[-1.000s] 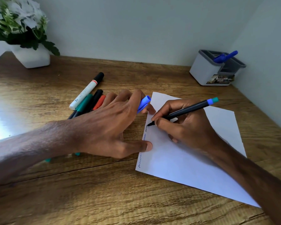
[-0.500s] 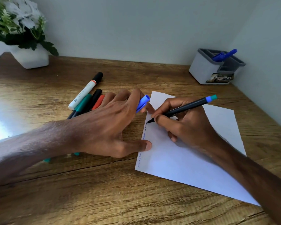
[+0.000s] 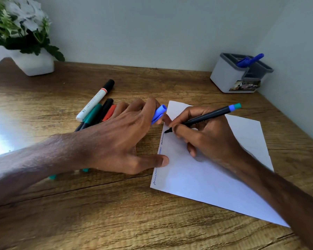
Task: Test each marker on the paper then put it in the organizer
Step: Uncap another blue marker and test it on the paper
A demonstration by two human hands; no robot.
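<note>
Wooden bench (image 3: 116, 213), set into a corner of pale walls.

Paper (image 3: 206, 177): one white sheet, lying flat and skewed on the bench, right of centre. A wavy blue line and a shorter dark scribble run along its left edge.

Right hand (image 3: 206, 139): resting on the paper, grip clamped on a dark marker (image 3: 208, 117) with a blue and teal end. The marker slants up to the right; its tip touches the paper at the upper end of the dark scribble.

Left hand (image 3: 119, 139): palm down on the bench just beside the paper's left edge, thumb tip pressing that edge. Its fingers are closed on a blue cap (image 3: 158, 114), which sticks out toward the sheet's top corner.

Loose markers, on the bench partly under the left hand and forearm: one white-bodied marker with a black cap (image 3: 96, 100), one teal marker (image 3: 91, 113), one black marker (image 3: 106, 107), one orange-red marker (image 3: 110, 112). They lie side by side, close together, pointing up and to the right.

Organizer (image 3: 229, 78): white box with grey compartments, at the far right corner against the wall, well apart from the paper. One blue marker (image 3: 249, 60) leans in it.

White pot with a green plant (image 3: 25, 44): far left corner.
</note>
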